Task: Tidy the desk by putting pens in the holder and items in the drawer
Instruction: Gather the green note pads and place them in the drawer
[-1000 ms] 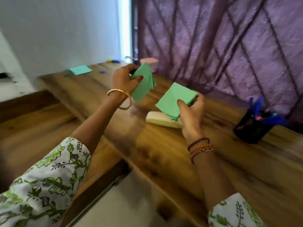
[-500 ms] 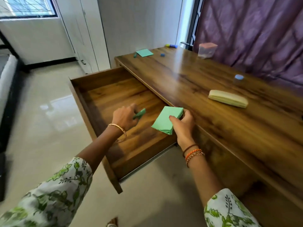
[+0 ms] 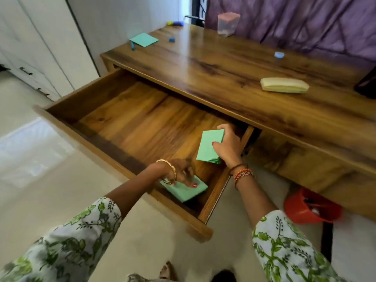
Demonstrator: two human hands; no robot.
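The wooden drawer (image 3: 87, 137) is pulled wide open below the desk top (image 3: 223, 64). In its near right corner lies a green paper stack (image 3: 186, 191), and my left hand (image 3: 182, 173) rests on top of it, fingers spread over the paper. My right hand (image 3: 228, 146) grips a second green paper stack (image 3: 208, 146) just above the drawer's right end, thumb on top and fingers round the far edge. At the far right edge a dark pen holder (image 3: 367, 83) is only partly visible.
On the desk lie a pale yellow case (image 3: 283, 85), a green sheet (image 3: 144, 39), small blue pieces (image 3: 172, 39) (image 3: 279, 54), a yellow-blue marker (image 3: 175, 23) and a translucent pink box (image 3: 228, 23). A red bin (image 3: 309, 206) stands on the floor under the desk.
Both hands came down from over the desk into the drawer. My left hand laid its green stack in the near right corner; my right hand carried its stack over the drawer's right end.
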